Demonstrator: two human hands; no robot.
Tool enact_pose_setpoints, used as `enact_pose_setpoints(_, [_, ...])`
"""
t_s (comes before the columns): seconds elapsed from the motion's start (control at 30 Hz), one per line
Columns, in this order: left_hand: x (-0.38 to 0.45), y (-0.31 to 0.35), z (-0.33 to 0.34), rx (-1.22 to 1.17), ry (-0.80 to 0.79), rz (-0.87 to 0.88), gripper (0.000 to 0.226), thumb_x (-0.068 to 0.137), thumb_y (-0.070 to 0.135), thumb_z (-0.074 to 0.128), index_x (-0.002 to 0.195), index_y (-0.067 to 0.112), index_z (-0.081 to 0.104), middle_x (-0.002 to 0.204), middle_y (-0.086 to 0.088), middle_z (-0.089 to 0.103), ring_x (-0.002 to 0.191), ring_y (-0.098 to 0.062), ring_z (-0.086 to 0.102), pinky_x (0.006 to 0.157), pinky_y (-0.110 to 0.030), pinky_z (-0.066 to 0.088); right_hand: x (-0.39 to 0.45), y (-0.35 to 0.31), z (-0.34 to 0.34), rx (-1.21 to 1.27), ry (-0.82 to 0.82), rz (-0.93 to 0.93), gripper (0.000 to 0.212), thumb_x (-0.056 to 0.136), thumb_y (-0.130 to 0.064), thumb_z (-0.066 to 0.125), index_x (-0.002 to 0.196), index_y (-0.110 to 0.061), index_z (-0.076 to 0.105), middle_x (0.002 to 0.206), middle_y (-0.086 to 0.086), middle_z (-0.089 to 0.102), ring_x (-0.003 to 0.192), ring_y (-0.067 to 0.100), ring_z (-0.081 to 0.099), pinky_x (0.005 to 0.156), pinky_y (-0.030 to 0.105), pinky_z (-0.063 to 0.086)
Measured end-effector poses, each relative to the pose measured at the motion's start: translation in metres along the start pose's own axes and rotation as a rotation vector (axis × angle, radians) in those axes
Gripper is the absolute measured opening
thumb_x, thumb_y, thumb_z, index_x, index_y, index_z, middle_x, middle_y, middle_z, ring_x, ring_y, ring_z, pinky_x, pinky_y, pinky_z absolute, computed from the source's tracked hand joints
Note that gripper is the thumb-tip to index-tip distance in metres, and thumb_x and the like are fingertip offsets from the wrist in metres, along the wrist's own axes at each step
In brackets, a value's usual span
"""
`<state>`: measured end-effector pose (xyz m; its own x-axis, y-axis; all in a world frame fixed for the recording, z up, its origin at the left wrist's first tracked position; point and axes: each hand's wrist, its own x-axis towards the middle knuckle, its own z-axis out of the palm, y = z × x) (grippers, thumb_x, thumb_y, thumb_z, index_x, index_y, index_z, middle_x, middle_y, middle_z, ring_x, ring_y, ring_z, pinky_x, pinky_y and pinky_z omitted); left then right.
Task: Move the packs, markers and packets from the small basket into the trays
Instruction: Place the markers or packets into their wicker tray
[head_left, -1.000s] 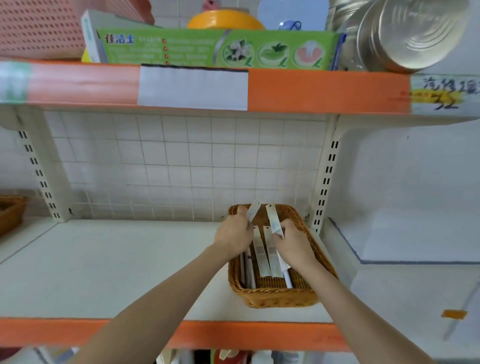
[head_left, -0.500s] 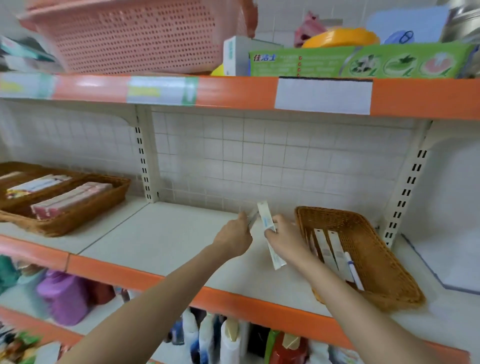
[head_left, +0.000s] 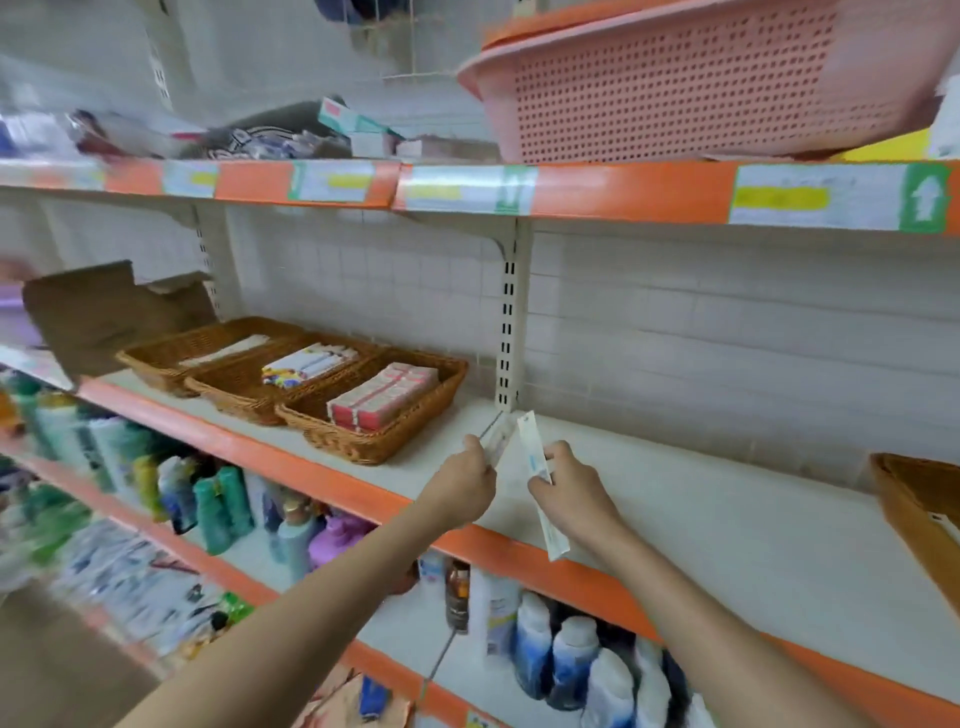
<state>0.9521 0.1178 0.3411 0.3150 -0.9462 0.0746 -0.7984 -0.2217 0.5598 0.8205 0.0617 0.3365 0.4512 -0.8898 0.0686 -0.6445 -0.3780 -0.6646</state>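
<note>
My left hand (head_left: 467, 480) pinches a thin clear packet (head_left: 496, 434) above the white shelf. My right hand (head_left: 571, 491) grips a long white packet (head_left: 537, 473) that sticks out above and below the fingers. Both hands hover over the shelf between the trays and the small wicker basket (head_left: 914, 499), which is cut off at the right edge. Three wicker trays sit side by side to the left: the near tray (head_left: 363, 447) holds pink packs (head_left: 384, 397), the middle tray (head_left: 234, 387) holds colourful packs (head_left: 306, 364), the far tray (head_left: 156, 358) holds pale packets.
A metal upright (head_left: 509, 317) divides the shelf just behind the hands. A torn cardboard sheet (head_left: 104, 312) leans left of the trays. A pink perforated basket (head_left: 675, 78) sits on the upper shelf. Bottles (head_left: 561, 654) fill the shelf below the orange edge.
The view has swung left; the small basket has slid to the right edge and three trays are now in sight. Both hands, each with a packet, have moved left away from the basket.
</note>
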Motion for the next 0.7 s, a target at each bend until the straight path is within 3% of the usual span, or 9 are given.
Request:
enact_pose_setpoints(0.1, [0.003,-0.035,-0.018,-0.052,0.012,-0.061,0.012,0.100,0.013,0.034,0.105,0.002,0.031,0.110,-0.030,0.058,0.098,-0.044,0.058,0.067,-0.038,0.039,0.013,-0.027,0.025,-0.015,-0.030,-0.026,0.032,0.094,-0.022,0.048,0.125,-0.013,0.042,0.108,0.012,0.060,0.095,0.030,0.058,0.068,0.032,0.040])
enact_pose_setpoints(0.3, [0.028,-0.073,-0.046,-0.116,0.063,-0.082,0.008,0.099,0.011,0.034,0.094,0.008,0.028,0.106,-0.030,0.062,0.096,-0.045,0.060,0.068,-0.042,0.043,0.046,-0.061,0.050,-0.037,-0.066,-0.071,0.029,0.095,-0.020,0.047,0.122,-0.011,0.042,0.110,0.013,0.060,0.098,0.032,0.058,0.078,0.036,0.046])
enact_pose_setpoints(0.43, [0.057,-0.080,-0.059,-0.088,0.046,-0.108,0.022,0.102,0.015,0.031,0.121,0.004,0.033,0.112,-0.021,0.060,0.097,-0.036,0.061,0.065,-0.035,0.045,0.085,-0.072,0.056,-0.025,-0.044,-0.075,0.028,0.094,-0.018,0.047,0.121,-0.010,0.043,0.110,0.014,0.059,0.101,0.033,0.057,0.082,0.037,0.045])
enact_pose_setpoints(0.57, [0.090,-0.092,-0.079,-0.043,0.090,-0.108,0.028,0.103,0.018,0.030,0.126,0.002,0.033,0.093,-0.008,0.056,0.078,-0.016,0.051,0.066,-0.028,0.042,0.126,-0.088,0.063,0.025,-0.023,-0.112,0.022,0.094,-0.017,0.047,0.115,-0.010,0.046,0.101,0.007,0.056,0.093,0.026,0.054,0.073,0.033,0.039])
enact_pose_setpoints(0.7, [0.115,-0.109,-0.092,-0.064,0.117,-0.110,0.027,0.103,0.018,0.030,0.124,0.002,0.034,0.078,-0.002,0.051,0.065,-0.012,0.048,0.054,-0.022,0.037,0.159,-0.104,0.075,0.013,-0.017,-0.176,0.023,0.095,-0.018,0.048,0.117,-0.012,0.046,0.100,0.005,0.057,0.090,0.023,0.054,0.063,0.029,0.037])
